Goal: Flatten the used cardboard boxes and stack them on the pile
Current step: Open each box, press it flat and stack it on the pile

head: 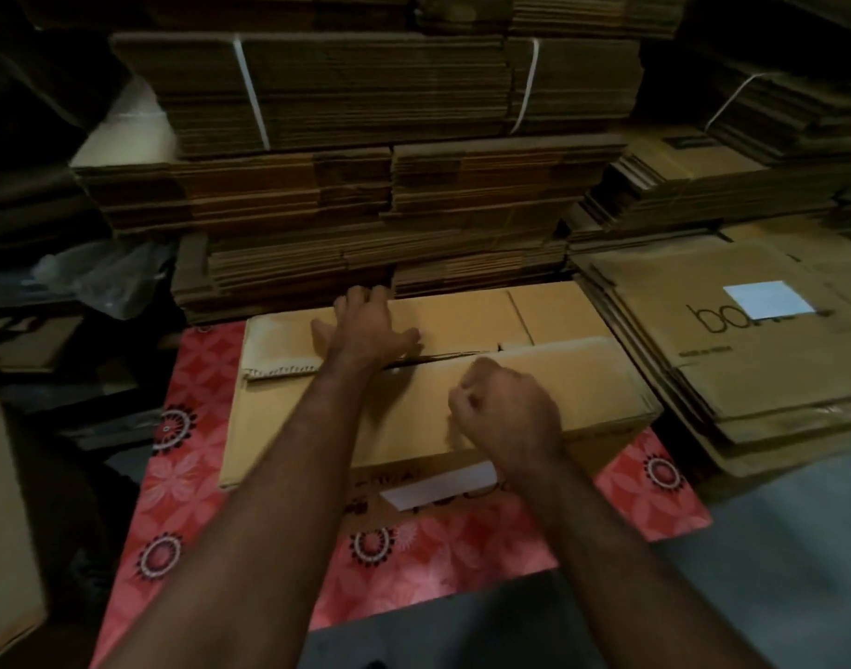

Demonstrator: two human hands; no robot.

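Note:
A tan cardboard box (583,374) stands closed on a red patterned mat (182,480) in front of me. Its two top flaps meet at a seam across the middle. My left hand (370,325) lies on the far flap with fingers spread, its fingertips reaching over the box's far edge. My right hand (505,408) is curled into a fist on the near flap; blur hides whether it pinches anything. A low pile of flattened boxes (732,359) lies to the right, the top one bearing a white label.
Tall strapped bundles of flattened cardboard (365,137) rise right behind the box. More stacks (703,185) sit at the back right. A crumpled plastic bag (100,277) lies at the left, and another box (3,523) stands at the near left. Grey floor (776,548) shows at the right.

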